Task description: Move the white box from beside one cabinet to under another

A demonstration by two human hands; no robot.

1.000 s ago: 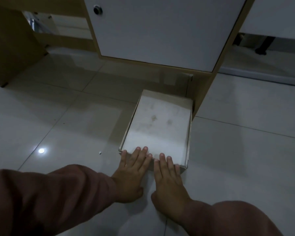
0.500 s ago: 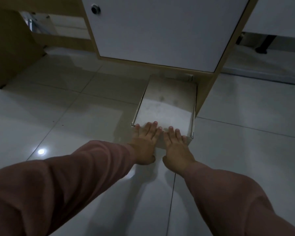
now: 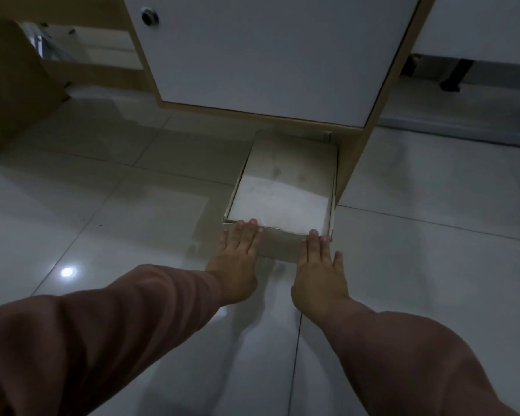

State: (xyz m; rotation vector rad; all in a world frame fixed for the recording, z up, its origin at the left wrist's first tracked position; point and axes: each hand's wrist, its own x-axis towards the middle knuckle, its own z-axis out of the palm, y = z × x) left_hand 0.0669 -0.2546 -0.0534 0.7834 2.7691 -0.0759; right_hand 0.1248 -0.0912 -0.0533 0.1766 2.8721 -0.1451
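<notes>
- Head view: the white box (image 3: 282, 187) lies straight ahead of us on the floor (image 3: 102, 235), its long axis running under the cabinet (image 3: 267, 55), far end already beneath.
- Our left hand (image 3: 237, 265) and right hand (image 3: 318, 274) press flat, unclenched, grasping nothing, against its near wall, equally near.

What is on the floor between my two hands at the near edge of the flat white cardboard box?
Nothing: in the head view only bare glossy floor tile lies between the left hand and the right hand, both flat against the flat white cardboard box.
</notes>
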